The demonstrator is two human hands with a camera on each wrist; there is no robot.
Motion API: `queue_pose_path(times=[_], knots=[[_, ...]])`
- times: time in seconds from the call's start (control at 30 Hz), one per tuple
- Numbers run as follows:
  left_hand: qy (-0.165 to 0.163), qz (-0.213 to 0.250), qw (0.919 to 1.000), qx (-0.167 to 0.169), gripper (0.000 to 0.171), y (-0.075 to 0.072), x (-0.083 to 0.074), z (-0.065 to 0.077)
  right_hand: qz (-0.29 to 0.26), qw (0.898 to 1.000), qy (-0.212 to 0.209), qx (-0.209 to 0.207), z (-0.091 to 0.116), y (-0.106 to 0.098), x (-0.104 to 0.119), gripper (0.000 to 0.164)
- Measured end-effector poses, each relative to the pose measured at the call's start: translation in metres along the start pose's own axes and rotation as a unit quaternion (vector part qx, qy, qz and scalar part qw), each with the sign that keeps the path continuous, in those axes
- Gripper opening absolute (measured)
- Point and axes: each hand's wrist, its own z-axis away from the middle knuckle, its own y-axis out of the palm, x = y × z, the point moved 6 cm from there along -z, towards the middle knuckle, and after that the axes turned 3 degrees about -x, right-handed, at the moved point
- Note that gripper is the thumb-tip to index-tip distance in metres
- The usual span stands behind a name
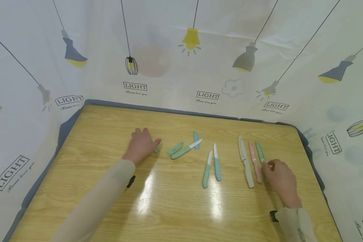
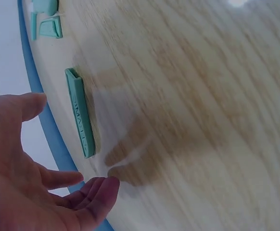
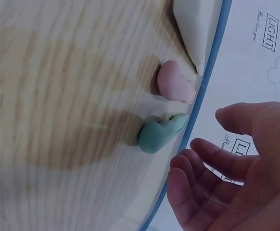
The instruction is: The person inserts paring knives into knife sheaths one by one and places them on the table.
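Observation:
My left hand hovers by a green blade sheath marked CERAMIC, which lies on the table. Its thumb and fingers are spread apart around the sheath's side, with nothing between them. On the right, my right hand is above the handle end of a sheathed green knife. In the right wrist view its loosely bent fingers show a gap from the green handle. Beside that knife lie a sheathed pink knife and a larger sheathed cream knife.
Mid-table lie a bare-bladed green knife and a blue one. Farther left, another green knife lies slantwise by a green sheath, its tip over a blue sheath. A printed cloth surrounds the wooden table.

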Motion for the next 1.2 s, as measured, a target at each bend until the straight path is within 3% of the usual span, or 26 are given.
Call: queue_pose_path(times=[0.27, 0.5, 0.57, 0.83, 1.2], knots=[[0.002, -0.039, 0.9991, 0.016, 0.078, 0.003, -0.005, -0.003, 0.006, 1.000, 0.005, 0.017, 0.000, 0.004, 0.002, 0.060], [0.010, 0.005, 0.9989, 0.045, 0.058, 0.003, -0.009, 0.001, 0.002, 1.000, 0.005, 0.017, 0.002, 0.007, 0.000, 0.060], [0.018, 0.011, 0.9986, 0.049, 0.051, 0.003, -0.010, 0.002, -0.002, 1.000, 0.004, 0.018, 0.002, 0.007, 0.000, 0.062], [0.074, -0.034, 0.9962, 0.030, 0.015, -0.001, -0.016, 0.001, -0.007, 1.000, 0.004, 0.017, 0.002, 0.008, 0.001, 0.060], [0.042, 0.046, 0.9975, 0.034, 0.017, 0.004, -0.003, 0.002, -0.008, 0.999, 0.015, 0.037, 0.000, 0.009, 0.011, 0.062]])
